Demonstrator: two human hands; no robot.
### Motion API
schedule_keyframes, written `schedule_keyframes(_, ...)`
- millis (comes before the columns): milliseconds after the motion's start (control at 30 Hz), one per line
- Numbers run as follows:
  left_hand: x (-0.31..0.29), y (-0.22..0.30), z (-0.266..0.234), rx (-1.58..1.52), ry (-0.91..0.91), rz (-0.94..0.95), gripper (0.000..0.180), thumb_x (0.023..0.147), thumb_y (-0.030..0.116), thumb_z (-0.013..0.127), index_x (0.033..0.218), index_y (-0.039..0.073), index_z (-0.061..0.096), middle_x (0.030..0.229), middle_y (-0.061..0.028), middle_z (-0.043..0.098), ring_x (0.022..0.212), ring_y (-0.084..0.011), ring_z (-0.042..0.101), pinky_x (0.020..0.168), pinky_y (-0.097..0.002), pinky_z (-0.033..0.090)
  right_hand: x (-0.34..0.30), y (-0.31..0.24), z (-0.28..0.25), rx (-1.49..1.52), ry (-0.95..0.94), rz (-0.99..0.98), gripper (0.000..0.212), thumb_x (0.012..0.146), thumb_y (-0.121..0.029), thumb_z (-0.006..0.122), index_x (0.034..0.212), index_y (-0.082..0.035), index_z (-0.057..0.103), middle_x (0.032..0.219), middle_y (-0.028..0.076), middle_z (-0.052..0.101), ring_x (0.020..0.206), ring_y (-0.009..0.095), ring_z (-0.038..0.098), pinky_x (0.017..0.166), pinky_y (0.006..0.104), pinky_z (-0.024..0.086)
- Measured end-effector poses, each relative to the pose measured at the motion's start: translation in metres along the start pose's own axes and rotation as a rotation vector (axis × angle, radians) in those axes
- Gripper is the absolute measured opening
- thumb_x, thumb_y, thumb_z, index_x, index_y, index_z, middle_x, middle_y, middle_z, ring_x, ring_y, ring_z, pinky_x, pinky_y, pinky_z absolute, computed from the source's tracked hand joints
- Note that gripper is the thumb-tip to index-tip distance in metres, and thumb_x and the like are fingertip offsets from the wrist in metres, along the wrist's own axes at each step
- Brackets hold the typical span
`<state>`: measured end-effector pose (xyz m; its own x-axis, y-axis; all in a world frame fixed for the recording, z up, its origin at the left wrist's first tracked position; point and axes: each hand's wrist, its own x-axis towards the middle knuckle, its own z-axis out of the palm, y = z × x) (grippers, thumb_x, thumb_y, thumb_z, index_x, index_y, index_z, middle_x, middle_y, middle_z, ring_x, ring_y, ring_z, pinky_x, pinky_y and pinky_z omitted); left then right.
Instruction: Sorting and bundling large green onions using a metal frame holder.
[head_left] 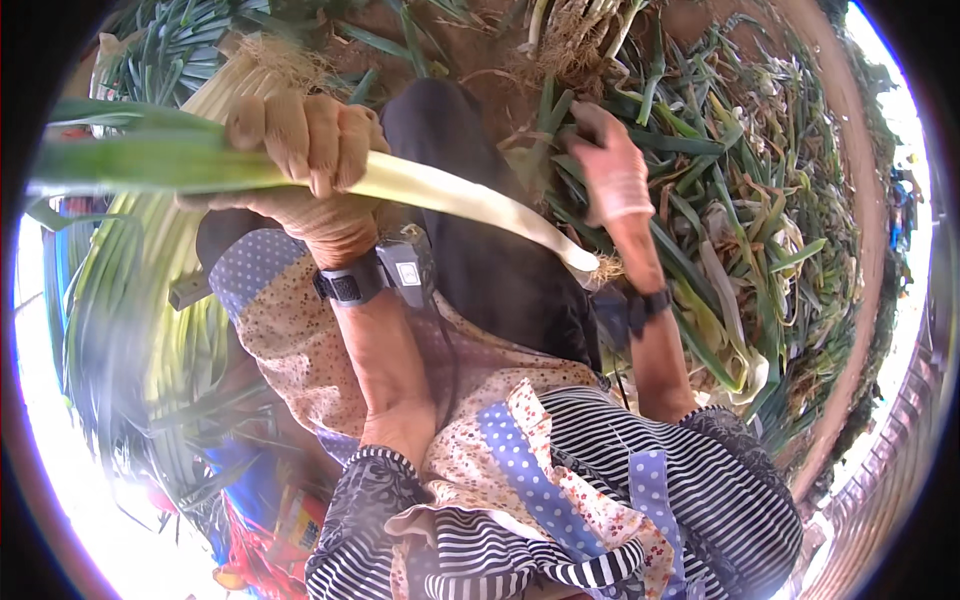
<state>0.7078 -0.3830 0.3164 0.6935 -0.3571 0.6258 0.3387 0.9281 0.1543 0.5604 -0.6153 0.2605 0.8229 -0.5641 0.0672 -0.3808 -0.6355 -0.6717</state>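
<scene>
My left hand [305, 150], in a soiled light glove, is wrapped round a leek [450, 195] at the middle of its length. The leek lies almost level across my lap. Its green leaves stretch to the left, and its white shank slopes down to the right, ending in a small tuft of roots [605, 268] close to my right wrist. Apart from the leek, my right hand [612, 165] is raised over the edge of the leaf heap, its fingers smeared by motion. Whether anything small is between them I cannot make out.
A stack of leeks [215, 95] lies on the left, roots towards the far side. More rooted leeks [580, 40] rest on the soil at the far middle. Loose green leaves and peelings [740, 220] form a heap on the right. A red and blue bag [265, 510] sits at lower left.
</scene>
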Motion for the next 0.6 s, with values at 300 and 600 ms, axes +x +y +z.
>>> schedule_keyframes(300,-0.006,-0.002,0.004,0.539,0.693,0.076,0.067,0.069,0.074,0.06,0.084,0.009,0.054,0.061,0.0015,0.045,0.051,-0.0096,0.038,0.046,-0.0242,0.031,-0.085,-0.013,-0.061,0.153,0.044,-0.077,0.023,0.079,-0.006,0.067,0.102,-0.007,0.065,0.095,0.011,0.064,0.081,0.024,0.064,0.074,0.0291,0.051)
schedule_keyframes(600,0.006,-0.007,0.023,0.768,0.977,0.187,0.067,0.082,0.071,0.049,0.086,0.004,0.053,0.06,-0.0021,0.046,0.05,-0.0124,0.042,0.046,-0.0239,0.034,-0.084,-0.016,-0.057,-0.323,-0.07,-0.241,0.047,0.072,-0.03,0.076,0.113,-0.01,0.061,0.094,0.01,0.064,0.089,0.028,0.06,0.075,0.037,0.05)
